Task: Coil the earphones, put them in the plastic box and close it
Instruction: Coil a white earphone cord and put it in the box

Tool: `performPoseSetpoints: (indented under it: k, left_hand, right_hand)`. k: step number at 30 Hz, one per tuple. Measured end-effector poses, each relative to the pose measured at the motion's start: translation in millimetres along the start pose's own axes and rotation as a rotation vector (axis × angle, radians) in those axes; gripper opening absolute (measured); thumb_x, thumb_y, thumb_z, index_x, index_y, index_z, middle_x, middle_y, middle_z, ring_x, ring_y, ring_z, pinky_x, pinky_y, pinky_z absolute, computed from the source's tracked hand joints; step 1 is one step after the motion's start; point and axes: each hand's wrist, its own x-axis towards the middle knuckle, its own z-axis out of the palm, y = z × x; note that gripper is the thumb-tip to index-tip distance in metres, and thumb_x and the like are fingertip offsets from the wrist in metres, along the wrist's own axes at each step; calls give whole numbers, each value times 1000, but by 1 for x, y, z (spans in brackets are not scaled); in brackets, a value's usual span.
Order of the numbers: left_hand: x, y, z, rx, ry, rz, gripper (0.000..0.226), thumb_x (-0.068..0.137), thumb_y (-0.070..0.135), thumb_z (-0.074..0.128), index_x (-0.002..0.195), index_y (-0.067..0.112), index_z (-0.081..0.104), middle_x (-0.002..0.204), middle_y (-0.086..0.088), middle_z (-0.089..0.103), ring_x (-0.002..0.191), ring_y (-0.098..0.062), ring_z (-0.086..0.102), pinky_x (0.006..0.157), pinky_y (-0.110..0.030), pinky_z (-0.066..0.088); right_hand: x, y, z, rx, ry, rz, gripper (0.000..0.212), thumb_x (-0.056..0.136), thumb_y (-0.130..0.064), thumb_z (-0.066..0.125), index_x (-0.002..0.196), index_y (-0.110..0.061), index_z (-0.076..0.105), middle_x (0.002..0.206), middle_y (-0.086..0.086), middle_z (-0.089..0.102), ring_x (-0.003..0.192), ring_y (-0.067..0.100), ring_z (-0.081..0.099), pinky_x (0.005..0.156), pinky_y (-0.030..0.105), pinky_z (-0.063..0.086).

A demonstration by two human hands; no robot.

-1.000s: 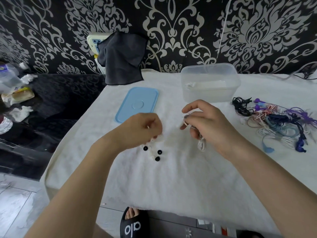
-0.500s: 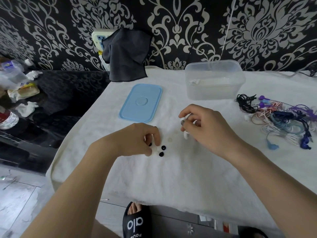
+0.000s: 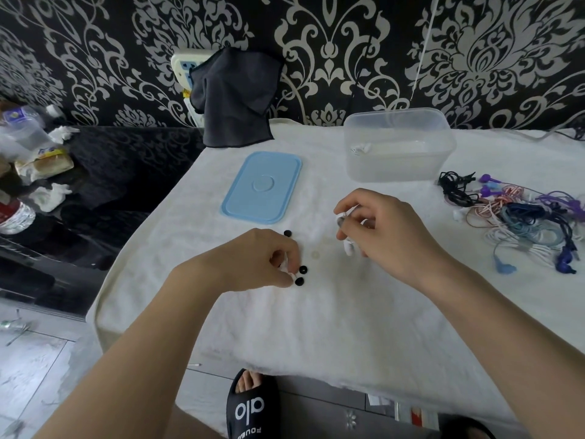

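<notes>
Table cover (image 3: 316, 318): a white cloth is spreading across the whole work surface, from the near edge to the patterned wall at the far side.
Plastic box (image 3: 399, 144): a clear box is standing open on the far right of the cloth, and a small white item is lying inside against its left wall.
Dark cloth (image 3: 235, 96): a grey-black cloth is hanging at the far edge, left of the box.
Lid (image 3: 262, 186): a pale blue lid is lying flat on the cloth, left of the box and apart from it.
Spare earphones (image 3: 519, 221): a tangle of black, purple, pink, blue and white cables is lying at the right edge, just beside the box's near right corner.
Right hand (image 3: 384, 236): it is curling its fingers round the white earphones (image 3: 348, 247), gripping the cable bundle above the cloth centre; a white piece is hanging just below the fingers.
Left hand (image 3: 256, 263): it is pinching a white part of the same earphones between thumb and curled fingers, low over the cloth, left of the right hand.
Black ear tips (image 3: 300, 275): two are showing just right of the left fingertips, and a third is sitting farther off, beyond the knuckles.
</notes>
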Motion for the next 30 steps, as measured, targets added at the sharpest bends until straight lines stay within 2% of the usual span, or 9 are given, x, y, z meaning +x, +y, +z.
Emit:
performPoseSetpoints:
  k: [2, 5, 8, 12, 17, 22, 24, 27, 30]
  left_hand:
    - [-2, -1, -4, -41, 23, 9, 11, 84, 26, 77, 82, 33, 69, 73, 11, 56, 60, -3, 47, 62, -21, 42]
    - [-5, 1, -13, -129, 66, 63, 8, 88, 28, 77, 85, 32, 70, 87, 11, 69, 64, -3, 54, 66, -20, 47]
    - [-4, 9, -18, -243, 136, 117, 7, 90, 20, 76, 91, 24, 71, 85, 11, 72, 62, -5, 59, 62, -17, 47]
    - [1, 25, -19, -449, 227, 173, 10, 89, 10, 77, 92, 17, 70, 87, 5, 72, 59, -3, 53, 58, -14, 43]
    - [7, 37, -20, -652, 266, 233, 13, 88, 4, 76, 92, 10, 65, 88, 0, 71, 68, -22, 51, 61, -22, 42]
    - [12, 44, -21, -707, 307, 247, 12, 89, 6, 77, 90, 10, 65, 100, -25, 70, 74, -27, 50, 67, -35, 42]
    - [14, 46, -21, -698, 318, 247, 12, 89, 8, 77, 86, 12, 66, 100, -30, 67, 73, -28, 49, 66, -35, 42]
    - [17, 47, -20, -694, 326, 251, 12, 88, 7, 77, 85, 13, 67, 95, -26, 69, 73, -27, 50, 64, -33, 42]
    - [19, 48, -20, -700, 316, 257, 12, 88, 6, 77, 85, 12, 67, 84, -5, 73, 71, -20, 55, 64, -26, 45]
  right_hand:
    - [1, -1, -1, 31, 10, 20, 11, 95, -16, 57, 92, -24, 64, 75, -3, 74, 52, 6, 56, 60, 32, 50]
    - [1, -5, -4, 182, 7, 84, 11, 96, -15, 58, 94, -21, 66, 80, -1, 75, 48, 10, 52, 56, 27, 46]
    - [1, -9, -6, 342, -15, 130, 12, 95, -13, 61, 95, -19, 71, 78, 2, 71, 52, 14, 53, 53, 24, 43]
    - [1, -12, -6, 485, -39, 164, 12, 94, -12, 65, 97, -15, 76, 75, 2, 67, 55, 13, 55, 55, 25, 42]
    - [3, -14, -9, 596, -55, 216, 10, 93, -10, 65, 97, -9, 75, 82, 7, 74, 54, 16, 53, 49, 23, 39]
    - [5, -13, -12, 653, -19, 213, 7, 93, -8, 65, 96, -5, 71, 83, 10, 75, 52, 16, 51, 47, 21, 39]
    - [5, -12, -13, 657, -1, 204, 6, 93, -8, 66, 95, -6, 70, 84, 10, 75, 53, 16, 51, 47, 21, 40]
    - [4, -12, -14, 647, 19, 178, 7, 92, -9, 66, 96, -4, 69, 85, 10, 76, 56, 18, 52, 49, 23, 40]
    - [4, -12, -14, 634, 40, 161, 9, 92, -9, 66, 98, -3, 68, 85, 10, 76, 60, 20, 53, 53, 26, 41]
